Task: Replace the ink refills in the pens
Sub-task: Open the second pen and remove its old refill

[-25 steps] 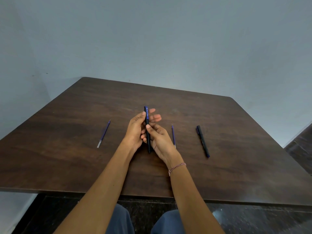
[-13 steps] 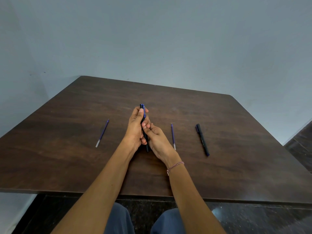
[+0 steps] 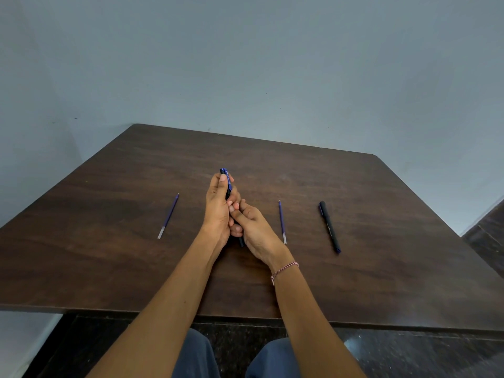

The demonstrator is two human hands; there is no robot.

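Table (image 3: 136, 257) dark wood; wall (image 3: 245, 64) grey-blue

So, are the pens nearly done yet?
Not nearly: nothing looks finished. The left hand and right hand grip one blue pen, seemingly opening it. The left refill and right refill lie loose on the table, and the black pen beside them lies untouched.

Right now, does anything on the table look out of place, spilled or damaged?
Nothing stands out. The left hand and right hand grip the held pen. The left refill, the right refill and the black pen lie flat and apart on the table. No ink stains show.
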